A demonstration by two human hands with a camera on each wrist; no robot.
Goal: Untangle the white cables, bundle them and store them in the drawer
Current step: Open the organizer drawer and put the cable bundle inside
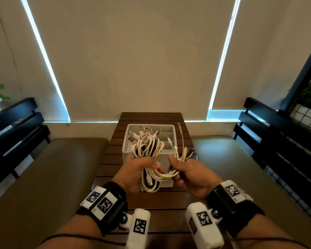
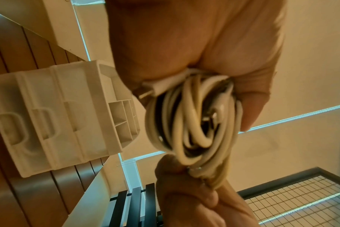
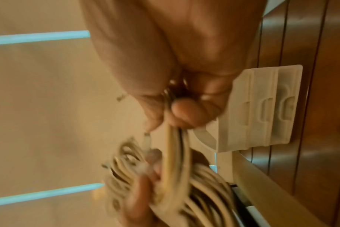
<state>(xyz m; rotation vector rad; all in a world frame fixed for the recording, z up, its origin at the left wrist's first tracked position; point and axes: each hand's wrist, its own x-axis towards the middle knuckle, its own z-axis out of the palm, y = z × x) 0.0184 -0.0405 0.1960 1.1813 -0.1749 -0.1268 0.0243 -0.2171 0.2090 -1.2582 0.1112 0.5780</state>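
Observation:
A thick coil of white cables (image 1: 150,164) hangs in the air above the near edge of a white drawer unit (image 1: 169,131). My left hand (image 1: 142,166) grips the coil around its middle, with loops sticking out above and below the fist. My right hand (image 1: 178,169) grips several cable ends, and their plugs (image 1: 185,151) stick up past its fingers. In the left wrist view the cable coil (image 2: 192,122) sits under my curled fingers. The right wrist view is blurred and shows cable strands (image 3: 177,147) held between thumb and fingers.
The drawer unit (image 2: 72,113) has an open top tray with dividers and stacked drawers with recessed handles. It stands on a narrow dark slatted wooden table (image 1: 151,200). Padded benches (image 1: 43,173) flank the table. Blinds cover the windows behind.

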